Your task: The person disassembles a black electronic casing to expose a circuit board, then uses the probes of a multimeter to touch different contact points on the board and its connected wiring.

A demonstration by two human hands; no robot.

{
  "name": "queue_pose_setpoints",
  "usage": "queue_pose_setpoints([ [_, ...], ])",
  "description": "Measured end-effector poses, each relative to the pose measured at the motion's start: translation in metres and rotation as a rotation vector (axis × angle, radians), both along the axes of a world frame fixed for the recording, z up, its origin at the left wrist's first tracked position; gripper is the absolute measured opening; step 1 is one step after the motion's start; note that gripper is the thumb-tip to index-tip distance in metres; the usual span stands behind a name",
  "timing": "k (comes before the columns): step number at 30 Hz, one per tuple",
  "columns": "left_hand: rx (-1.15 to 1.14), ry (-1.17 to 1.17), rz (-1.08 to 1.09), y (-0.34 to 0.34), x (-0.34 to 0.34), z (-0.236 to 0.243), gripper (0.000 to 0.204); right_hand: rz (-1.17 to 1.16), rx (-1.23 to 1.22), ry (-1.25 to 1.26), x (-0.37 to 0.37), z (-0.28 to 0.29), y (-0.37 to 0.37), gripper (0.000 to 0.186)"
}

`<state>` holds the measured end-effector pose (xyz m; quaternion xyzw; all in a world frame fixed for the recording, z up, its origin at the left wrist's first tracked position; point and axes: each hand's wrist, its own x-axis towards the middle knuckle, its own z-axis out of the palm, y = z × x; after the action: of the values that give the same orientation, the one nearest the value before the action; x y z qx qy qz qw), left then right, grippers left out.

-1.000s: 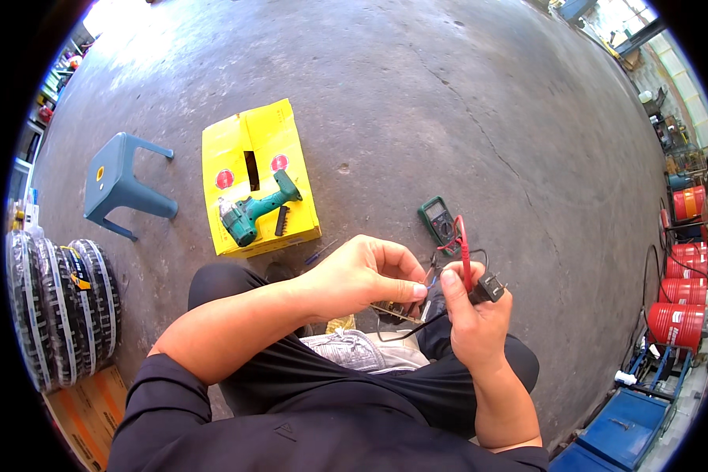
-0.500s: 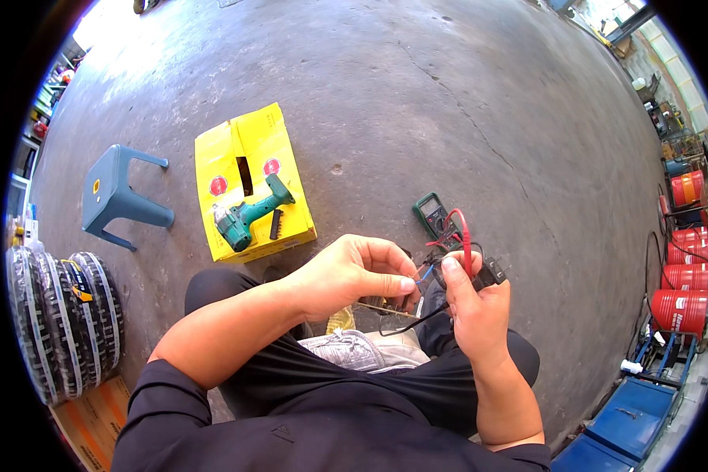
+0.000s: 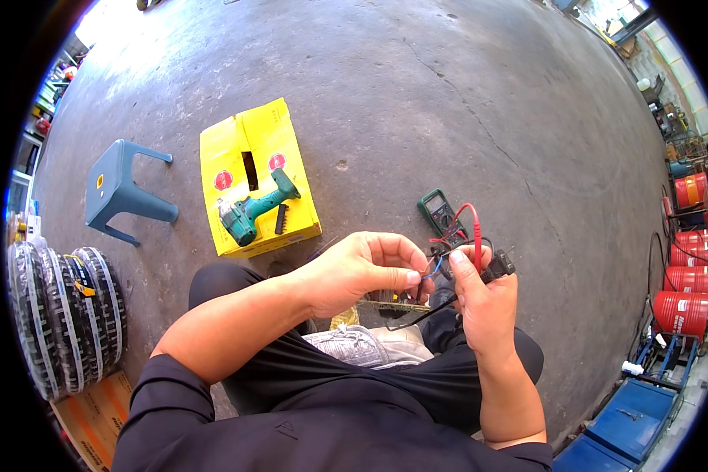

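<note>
My left hand point(image 3: 358, 273) is closed in a pinch on thin wires, among them a blue wire point(image 3: 436, 272), above my crossed legs. Close to its right, my right hand point(image 3: 486, 303) grips a red test probe point(image 3: 477, 250) between thumb and fingers, and a black plug-like block point(image 3: 499, 268) juts out past its fingers. A black cable point(image 3: 425, 316) hangs between the hands. Just beyond them, on the floor, lies a green-edged multimeter point(image 3: 436, 208) with its red lead curving over to the probe. The wire ends and probe tip are too small to make out.
A yellow carton point(image 3: 232, 145) stands ahead to the left, carrying a teal cordless power tool point(image 3: 252, 214) and a black strip point(image 3: 281, 219). Beyond it is a blue-grey stool point(image 3: 116, 185). Tyres point(image 3: 64, 318) stack at far left; red drums point(image 3: 682, 312) and blue cabinets point(image 3: 633, 417) line the right.
The whole view has shifted slightly, moving the carton, stool and multimeter a little to the right and up. Both hands keep nearly the same grip, with the blue wire showing more between them.
</note>
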<state>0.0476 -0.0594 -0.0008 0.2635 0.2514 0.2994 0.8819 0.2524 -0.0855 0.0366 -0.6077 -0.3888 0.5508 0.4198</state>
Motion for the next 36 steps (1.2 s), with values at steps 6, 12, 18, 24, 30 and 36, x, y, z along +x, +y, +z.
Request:
queue_pose_setpoints([
  [6,-0.008,0.001,0.064,0.001,-0.003,-0.004,0.012,0.025,0.048,0.162,0.003,-0.002,0.003,0.009],
  [12,-0.020,-0.070,0.189,0.004,-0.004,-0.007,0.014,0.118,0.149,0.468,0.007,-0.003,-0.004,0.016],
  [18,-0.004,-0.051,0.280,0.006,-0.007,-0.003,0.015,0.189,0.169,0.427,0.009,0.002,-0.005,0.019],
  [24,0.021,-0.039,0.274,0.008,-0.008,0.000,0.018,-0.019,-0.003,0.822,0.010,0.001,0.002,0.022],
  [30,0.049,0.011,0.278,0.007,-0.008,-0.001,0.018,0.039,-0.054,0.836,0.012,-0.003,0.004,0.024],
  [36,0.019,-0.007,0.284,0.007,-0.009,0.000,0.017,0.163,-0.073,0.604,0.014,-0.001,-0.003,0.019],
])
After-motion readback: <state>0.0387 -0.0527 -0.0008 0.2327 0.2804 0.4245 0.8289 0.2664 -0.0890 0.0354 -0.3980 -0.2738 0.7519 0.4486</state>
